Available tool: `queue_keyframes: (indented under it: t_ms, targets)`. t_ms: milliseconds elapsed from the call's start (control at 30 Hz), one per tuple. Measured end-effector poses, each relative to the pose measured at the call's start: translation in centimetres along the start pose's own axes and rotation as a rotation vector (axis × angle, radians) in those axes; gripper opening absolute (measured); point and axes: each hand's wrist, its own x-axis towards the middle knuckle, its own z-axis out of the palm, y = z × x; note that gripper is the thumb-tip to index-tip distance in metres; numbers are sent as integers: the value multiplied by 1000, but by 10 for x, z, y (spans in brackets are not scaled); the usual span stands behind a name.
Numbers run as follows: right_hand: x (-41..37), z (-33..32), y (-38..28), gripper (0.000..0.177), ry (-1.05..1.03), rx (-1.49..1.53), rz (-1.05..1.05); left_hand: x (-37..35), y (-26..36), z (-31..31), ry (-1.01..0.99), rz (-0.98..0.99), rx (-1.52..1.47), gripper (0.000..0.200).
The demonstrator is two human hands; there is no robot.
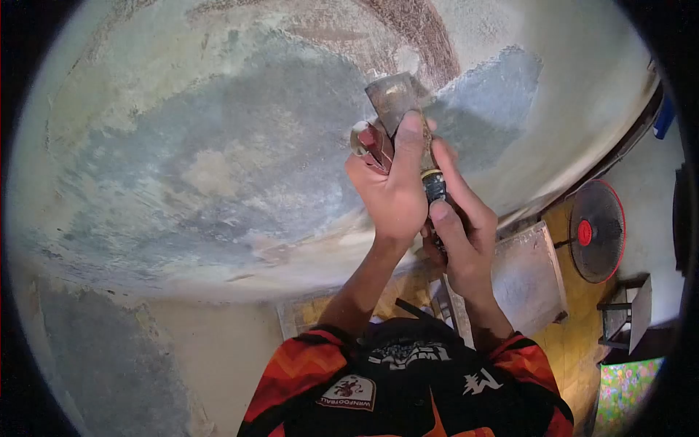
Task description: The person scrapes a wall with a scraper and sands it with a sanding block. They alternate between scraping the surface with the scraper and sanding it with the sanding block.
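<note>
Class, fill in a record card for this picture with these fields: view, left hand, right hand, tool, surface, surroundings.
view: head camera facing a wall, orange-and-black shirt at the bottom
left hand: closed round the scraper, thumb pressed up along its blade; a small reddish item is also in its grip, unclear what
right hand: lower down, closed round the scraper's dark handle
tool: scraper, blade end against the wall
surface: wall, patchy grey and pale areas, reddish-brown streak above the blade
surroundings: fan with red hub, flat board

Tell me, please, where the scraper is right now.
Head view, right of centre: the scraper sits in the left hand and right hand, blade against the wall.
</note>
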Motion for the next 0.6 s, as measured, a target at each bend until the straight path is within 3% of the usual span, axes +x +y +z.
queue_keyframes:
  t_ms: [100,167,267,367,500,600]
  targets:
    - [-12,-5,9,54,17,-37,71,-8,-10,0,76,38,71,15]
    - [-8,-5,8,55,7,-57,71,-6,-15,-2,42,5,-58,15]
    - [-11,-4,-3,55,17,0,120,6,-2,1,-61,-26,7,13]
    - [-14,-2,1,56,30,30,140,-9,-22,-9,17,-29,11,15]
    - [-14,-9,-4,55,3,22,156,-7,-8,0,-27,-63,-65,15]
    - [-12,-14,15,54,17,-93,117,-12,-22,-3,42,30,-13,15]
